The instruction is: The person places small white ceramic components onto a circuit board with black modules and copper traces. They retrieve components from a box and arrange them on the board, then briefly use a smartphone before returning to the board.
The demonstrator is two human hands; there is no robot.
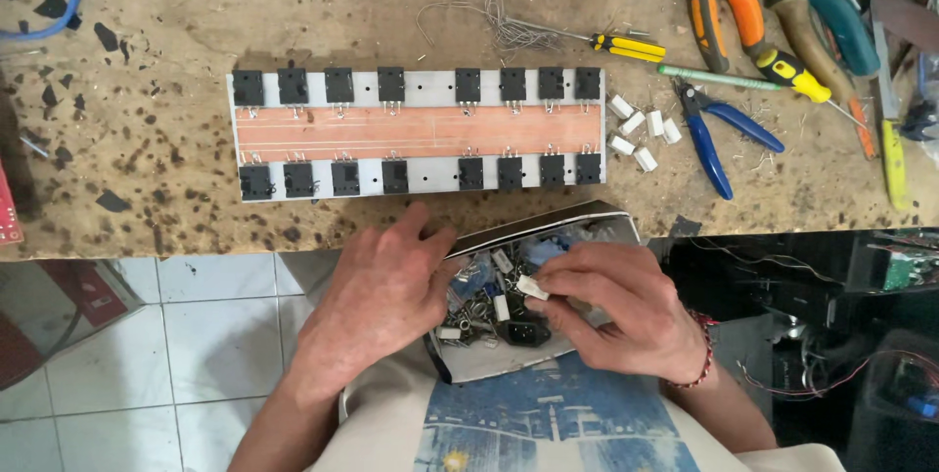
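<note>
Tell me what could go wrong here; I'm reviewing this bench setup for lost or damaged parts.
1. The open cardboard box of mixed components rests on the lap, off the bench; the left hand only steadies it, so it could tip onto the tiled floor.
2. The small white block resistor pinched in the right hand could slip.
3. The loose white resistors beside the blue-handled cutters could get knocked off.

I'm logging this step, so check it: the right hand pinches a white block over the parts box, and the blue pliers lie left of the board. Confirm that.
Wrong side. The head view shows the blue pliers right of the board. The right hand does pinch a white block over the parts box.
</note>
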